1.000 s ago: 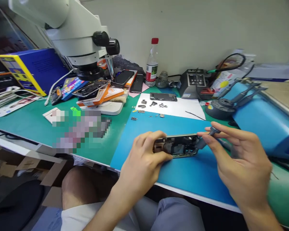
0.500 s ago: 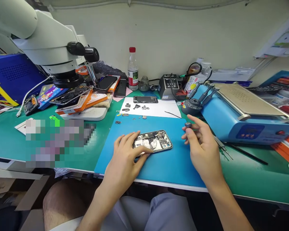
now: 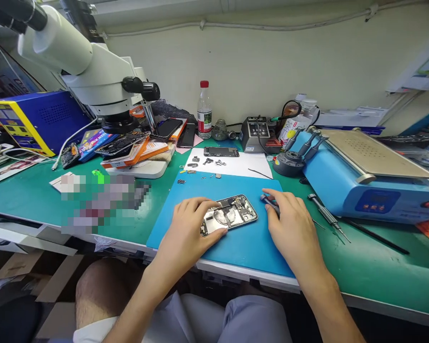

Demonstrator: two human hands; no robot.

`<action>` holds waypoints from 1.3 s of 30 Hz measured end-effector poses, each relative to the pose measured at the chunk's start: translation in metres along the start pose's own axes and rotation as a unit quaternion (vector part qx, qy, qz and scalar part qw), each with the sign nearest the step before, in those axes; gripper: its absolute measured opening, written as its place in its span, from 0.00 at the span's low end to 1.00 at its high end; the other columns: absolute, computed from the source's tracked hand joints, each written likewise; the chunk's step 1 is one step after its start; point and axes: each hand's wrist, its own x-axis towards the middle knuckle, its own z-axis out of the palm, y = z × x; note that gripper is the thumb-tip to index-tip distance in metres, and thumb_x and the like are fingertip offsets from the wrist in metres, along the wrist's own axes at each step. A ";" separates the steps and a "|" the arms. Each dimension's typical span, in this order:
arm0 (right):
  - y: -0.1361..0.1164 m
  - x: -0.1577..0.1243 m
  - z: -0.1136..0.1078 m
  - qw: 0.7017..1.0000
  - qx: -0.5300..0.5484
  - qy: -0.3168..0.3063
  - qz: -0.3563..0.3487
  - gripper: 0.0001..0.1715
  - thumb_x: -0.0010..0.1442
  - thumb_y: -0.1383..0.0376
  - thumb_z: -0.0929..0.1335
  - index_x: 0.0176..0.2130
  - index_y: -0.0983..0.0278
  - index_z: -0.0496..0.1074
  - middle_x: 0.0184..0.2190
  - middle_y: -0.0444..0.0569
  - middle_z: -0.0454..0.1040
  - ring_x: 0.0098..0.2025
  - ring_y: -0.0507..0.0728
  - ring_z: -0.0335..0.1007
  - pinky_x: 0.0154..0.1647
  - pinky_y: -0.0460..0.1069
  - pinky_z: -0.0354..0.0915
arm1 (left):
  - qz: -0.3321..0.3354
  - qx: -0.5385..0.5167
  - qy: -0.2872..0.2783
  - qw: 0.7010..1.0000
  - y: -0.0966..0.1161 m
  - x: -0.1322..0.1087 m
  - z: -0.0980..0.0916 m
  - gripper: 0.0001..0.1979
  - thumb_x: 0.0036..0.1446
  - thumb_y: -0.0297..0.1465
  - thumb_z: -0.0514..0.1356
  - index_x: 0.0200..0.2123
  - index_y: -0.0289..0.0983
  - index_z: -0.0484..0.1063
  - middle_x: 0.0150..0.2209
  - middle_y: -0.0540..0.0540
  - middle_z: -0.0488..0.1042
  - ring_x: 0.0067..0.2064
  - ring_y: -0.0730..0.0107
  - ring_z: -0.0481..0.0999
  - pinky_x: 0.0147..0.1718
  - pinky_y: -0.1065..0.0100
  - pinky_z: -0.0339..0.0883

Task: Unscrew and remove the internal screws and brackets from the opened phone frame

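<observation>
An opened smartphone [image 3: 241,209], its inner boards and white parts exposed, lies on the blue mat [image 3: 236,247]. My left hand [image 3: 191,224] grips its left end, thumb along the near edge and fingers over the far side. At the mat's right side, my right hand [image 3: 291,221] has a dark-handled screwdriver [image 3: 269,202] between thumb and fingers, low over the surface; its shaft is mostly hidden under the hand. Small removed parts [image 3: 207,162] and a phone screen [image 3: 221,151] rest on white paper [image 3: 236,167] behind the mat.
Another screwdriver [image 3: 327,214] and a black stick [image 3: 379,237] lie on the right. Behind them stand a screwdriver holder [image 3: 289,163] and a blue heating plate machine [image 3: 372,190]. A microscope [image 3: 109,85] overhangs stacked boxes at left; a bottle [image 3: 204,114] stands at the back.
My right hand has come down and slightly left with the screwdriver, which now slants low. My left hand still grips the phone. The camera view has tilted upward a little.
</observation>
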 end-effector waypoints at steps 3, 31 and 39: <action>-0.002 -0.001 -0.001 0.999 -0.025 0.009 -0.026 0.18 0.72 0.66 0.65 0.55 0.61 0.80 0.49 0.59 0.82 0.50 0.71 0.75 0.49 0.66 0.70 | 0.006 0.019 -0.031 0.999 0.003 -0.001 -0.006 0.24 0.69 0.34 0.71 0.65 0.46 0.72 0.62 0.43 0.76 0.64 0.50 0.73 0.64 0.47 0.66; -0.024 -0.004 -0.011 0.970 -0.018 -0.069 -0.231 0.13 0.75 0.69 0.67 0.56 0.59 0.75 0.53 0.51 0.81 0.55 0.60 0.79 0.59 0.56 0.71 | 0.075 -0.009 -0.040 0.996 -0.001 0.029 0.005 0.11 0.79 0.32 0.57 0.59 0.42 0.75 0.58 0.48 0.80 0.55 0.57 0.77 0.52 0.54 0.65; -0.026 -0.004 -0.013 0.982 0.024 -0.065 -0.175 0.12 0.76 0.67 0.67 0.54 0.56 0.76 0.51 0.47 0.84 0.51 0.58 0.82 0.56 0.53 0.74 | 0.082 0.004 -0.034 0.996 -0.001 0.029 0.005 0.11 0.79 0.32 0.57 0.58 0.40 0.76 0.57 0.47 0.80 0.53 0.57 0.77 0.50 0.54 0.65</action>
